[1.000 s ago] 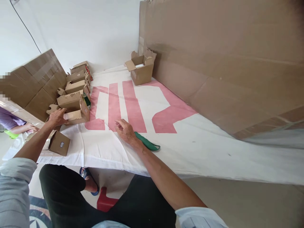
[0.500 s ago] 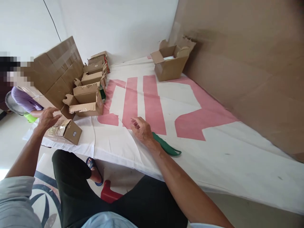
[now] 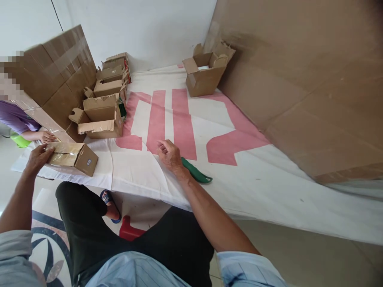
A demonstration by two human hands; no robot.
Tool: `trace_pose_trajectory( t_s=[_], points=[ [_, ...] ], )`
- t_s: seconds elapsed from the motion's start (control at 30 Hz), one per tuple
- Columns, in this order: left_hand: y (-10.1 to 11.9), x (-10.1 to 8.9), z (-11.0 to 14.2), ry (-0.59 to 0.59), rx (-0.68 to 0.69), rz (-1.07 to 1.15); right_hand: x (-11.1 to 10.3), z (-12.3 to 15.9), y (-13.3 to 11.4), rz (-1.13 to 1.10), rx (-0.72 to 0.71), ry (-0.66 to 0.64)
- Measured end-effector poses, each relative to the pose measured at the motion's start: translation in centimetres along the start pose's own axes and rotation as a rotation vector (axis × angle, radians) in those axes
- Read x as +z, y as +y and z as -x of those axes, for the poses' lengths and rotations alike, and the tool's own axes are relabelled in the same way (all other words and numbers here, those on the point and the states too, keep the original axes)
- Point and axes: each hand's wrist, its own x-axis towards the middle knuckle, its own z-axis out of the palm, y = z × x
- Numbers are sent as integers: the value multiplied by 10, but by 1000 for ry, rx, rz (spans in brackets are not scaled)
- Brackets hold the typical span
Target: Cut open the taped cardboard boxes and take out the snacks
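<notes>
At the table's near left corner lies a closed cardboard box [image 3: 85, 159] with clear tape along its top. My left hand [image 3: 40, 157] holds its left end, fingers over the top edge; the thumb side is partly hidden. My right hand [image 3: 169, 154] rests on the white and pink cloth [image 3: 137, 167], its fingers loosely bent and slightly apart, with nothing visible in them. Beside my right wrist lies a green cloth-like piece [image 3: 197, 173], partly covered by the forearm.
Several open cardboard boxes [image 3: 100, 127] stand in a row behind, beside a large carton [image 3: 64, 71]. Another open box [image 3: 205, 79] sits at the back. A big cardboard sheet [image 3: 299, 87] rises on the right. Another person's hand [image 3: 46, 136] is near my left hand.
My left hand has come down from above the taped box onto its left end. The other person's hand now shows at the large carton's corner. My right hand stays in place.
</notes>
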Motion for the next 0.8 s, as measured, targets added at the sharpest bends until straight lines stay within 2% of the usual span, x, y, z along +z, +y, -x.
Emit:
trace_pose_trajectory(
  t_s=[0.1,0.23,0.43,0.63,0.8],
  points=[
    [22,7,16,-54,-65,92,-1,-1,-1,12,3,6],
    [54,25,45,-92,25,105,-2,-5,-13,7,16,-3],
    [89,54,93,-159,185,288,-4,9,-53,-109,67,-111],
    [98,65,122,-194,191,525,3,44,-89,-268,152,-156],
    [91,67,131,-268,163,740,10,48,-99,-308,175,-119]
  ],
)
